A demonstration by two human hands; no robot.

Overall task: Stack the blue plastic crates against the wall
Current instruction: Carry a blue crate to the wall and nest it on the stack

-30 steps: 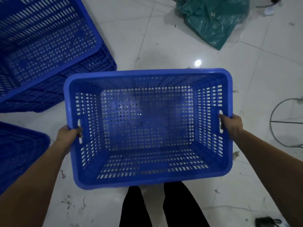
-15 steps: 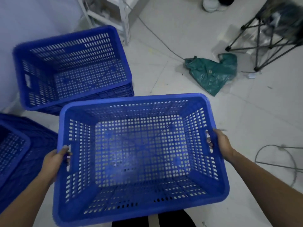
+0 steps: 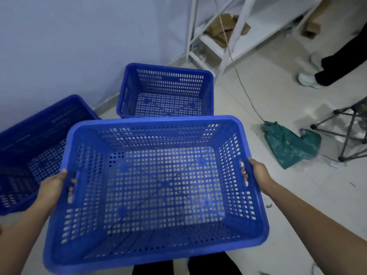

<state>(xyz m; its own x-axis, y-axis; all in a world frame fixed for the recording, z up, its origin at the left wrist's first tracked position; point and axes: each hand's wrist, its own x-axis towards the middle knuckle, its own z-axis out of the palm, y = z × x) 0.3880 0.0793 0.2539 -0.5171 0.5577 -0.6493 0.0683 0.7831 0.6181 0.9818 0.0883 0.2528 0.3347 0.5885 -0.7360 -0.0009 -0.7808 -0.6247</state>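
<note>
Two hands [image 3: 52,187] [image 3: 256,173], fingers clenched in handle slots of crate [image 3: 156,195], mouth up, long axis crosswise

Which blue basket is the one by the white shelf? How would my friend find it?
Look along the pale wall to the white metal shelf rack. Just left of its foot sits a blue perforated plastic crate on the floor. Unlike the others, nobody holds it, and it is the farthest away.

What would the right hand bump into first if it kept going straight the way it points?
The right hand already grips the carried crate by its side handle. Further along that line, probably the crate by the wall, though depth is unclear.
</note>
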